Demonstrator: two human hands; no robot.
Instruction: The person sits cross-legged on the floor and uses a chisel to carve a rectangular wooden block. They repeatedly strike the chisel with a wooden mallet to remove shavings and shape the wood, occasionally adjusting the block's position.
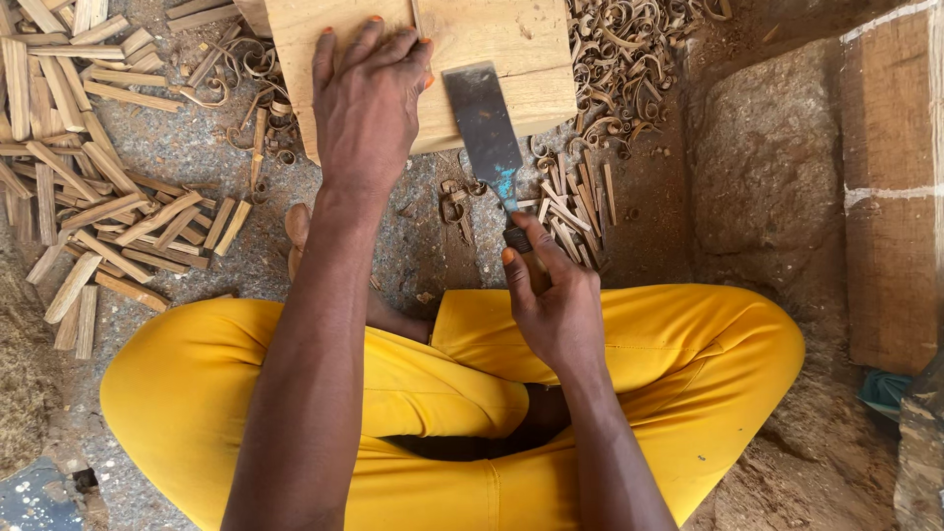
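My left hand (366, 103) lies flat, fingers spread, on a pale wooden block (511, 49) at the top of the view. My right hand (551, 300) grips the handle of a wide flat chisel (484, 128), whose dark blade points up and rests against the block's front edge, just right of my left hand. A patch of blue shows near the blade's neck. I sit cross-legged in yellow trousers (688, 334) below the block.
A heap of short cut wooden sticks (88, 177) covers the ground at left. Curled wood shavings (619, 59) lie beside the block at upper right, with small sticks (575, 202) below them. A large stone (767, 157) and a wooden beam (890, 187) stand at right.
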